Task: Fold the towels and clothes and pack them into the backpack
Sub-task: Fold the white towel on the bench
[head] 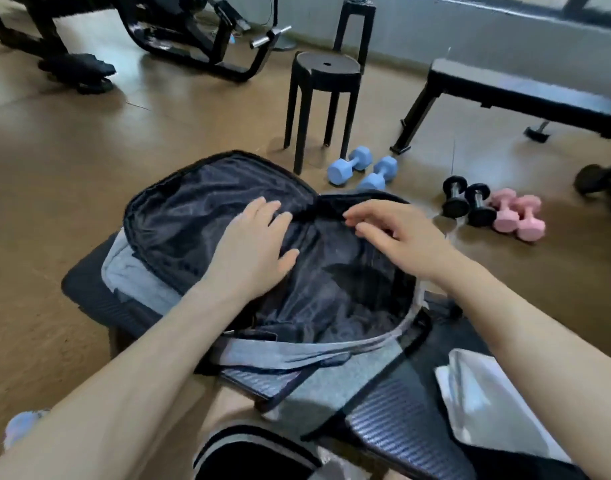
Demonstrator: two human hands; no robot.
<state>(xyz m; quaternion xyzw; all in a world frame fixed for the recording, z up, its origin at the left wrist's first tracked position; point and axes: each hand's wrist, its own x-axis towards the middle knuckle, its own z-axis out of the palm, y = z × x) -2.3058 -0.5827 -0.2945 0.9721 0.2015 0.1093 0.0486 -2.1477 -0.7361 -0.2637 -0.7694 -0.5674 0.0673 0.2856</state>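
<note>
The grey backpack [262, 355] was laid unzipped on a padded bench [89, 292], its dark lining exposed. The left hand [252, 244] was pressed flat on the lining; the right hand [397, 233] was held over it, fingers relaxed. A white towel [498, 403] was seen just beside.

Both hands [325, 240] reach forward, fingers apparently loosely extended.

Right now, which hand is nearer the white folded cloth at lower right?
Right. The right hand hovers over the backpack, above the white folded cloth; the left hand lies farther left.
</note>
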